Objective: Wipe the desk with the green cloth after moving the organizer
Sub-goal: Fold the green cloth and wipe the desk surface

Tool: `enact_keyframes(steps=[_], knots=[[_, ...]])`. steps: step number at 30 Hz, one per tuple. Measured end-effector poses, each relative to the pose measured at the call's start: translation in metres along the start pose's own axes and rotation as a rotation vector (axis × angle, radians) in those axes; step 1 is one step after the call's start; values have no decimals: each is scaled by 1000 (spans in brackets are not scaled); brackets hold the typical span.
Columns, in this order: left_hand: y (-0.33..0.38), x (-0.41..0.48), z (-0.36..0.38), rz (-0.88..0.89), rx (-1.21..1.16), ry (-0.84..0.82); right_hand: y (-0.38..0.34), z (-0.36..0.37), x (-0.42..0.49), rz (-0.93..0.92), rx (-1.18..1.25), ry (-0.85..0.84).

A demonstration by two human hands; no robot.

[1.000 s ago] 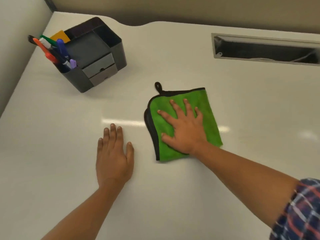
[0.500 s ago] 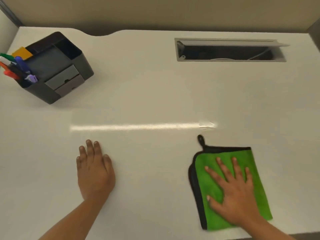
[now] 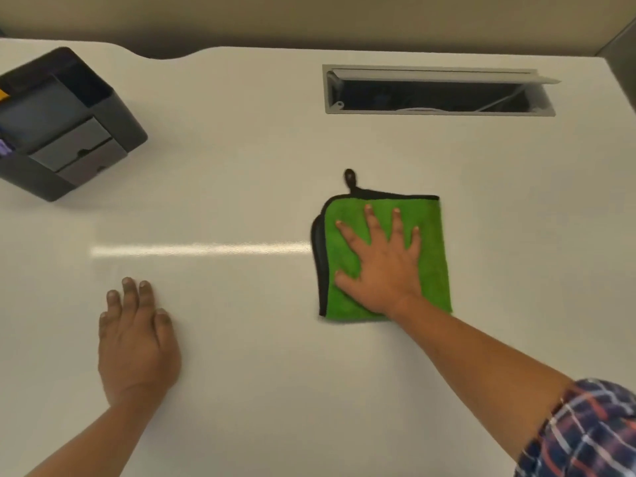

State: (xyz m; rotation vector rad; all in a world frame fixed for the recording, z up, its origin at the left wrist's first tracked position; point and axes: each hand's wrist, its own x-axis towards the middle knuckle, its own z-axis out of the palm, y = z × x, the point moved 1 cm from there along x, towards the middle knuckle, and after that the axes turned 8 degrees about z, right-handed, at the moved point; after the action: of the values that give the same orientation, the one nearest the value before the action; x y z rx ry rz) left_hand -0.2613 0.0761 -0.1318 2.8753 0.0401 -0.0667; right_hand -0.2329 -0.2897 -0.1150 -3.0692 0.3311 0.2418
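A folded green cloth (image 3: 434,242) with black trim and a hanging loop lies on the white desk (image 3: 241,160), right of the middle. My right hand (image 3: 385,266) presses flat on it with the fingers spread. My left hand (image 3: 136,342) rests flat on the bare desk at the lower left, holding nothing. The dark grey organizer (image 3: 69,132) stands at the far left; its left side is cut off by the frame.
An open cable slot (image 3: 437,92) with a raised lid is set into the desk at the back right. The desk's back edge has a curved notch near the wall. A partition rises at the far right.
My right hand first pulled the cloth to the front right, then pushed it away from me toward the cable slot. My left hand stays flat on the desk.
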Motion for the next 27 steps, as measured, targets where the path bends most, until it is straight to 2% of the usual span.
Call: enact_keyframes(steps=[4, 7, 9, 11, 14, 16, 18, 21, 24, 27], knots=[[0, 0, 1, -5, 11, 0, 20, 20, -78, -244, -1, 37], [-2, 1, 2, -10, 16, 5, 78, 27, -123, -279, -62, 25], [-3, 1, 3, -22, 23, 5, 114, 20, -121, -157, -73, -5], [-2, 2, 3, -25, 31, 3, 132, 11, -95, 47, -44, -32], [-1, 4, 3, -22, 43, -4, 121, 3, -38, 272, 25, -21], [-1, 4, 3, -23, 51, -6, 99, -2, 3, 314, 51, -6], [-1, 4, 4, -22, 62, -2, 66, -6, 28, 256, 58, -8], [-4, 6, 5, -16, 72, 1, 14, -6, 24, 54, 46, -8], [-6, 5, 7, -8, 65, 8, -11, 5, -30, -139, 83, 18], [-11, 5, 9, -6, 58, 26, 9, 25, -105, -239, 92, -2]])
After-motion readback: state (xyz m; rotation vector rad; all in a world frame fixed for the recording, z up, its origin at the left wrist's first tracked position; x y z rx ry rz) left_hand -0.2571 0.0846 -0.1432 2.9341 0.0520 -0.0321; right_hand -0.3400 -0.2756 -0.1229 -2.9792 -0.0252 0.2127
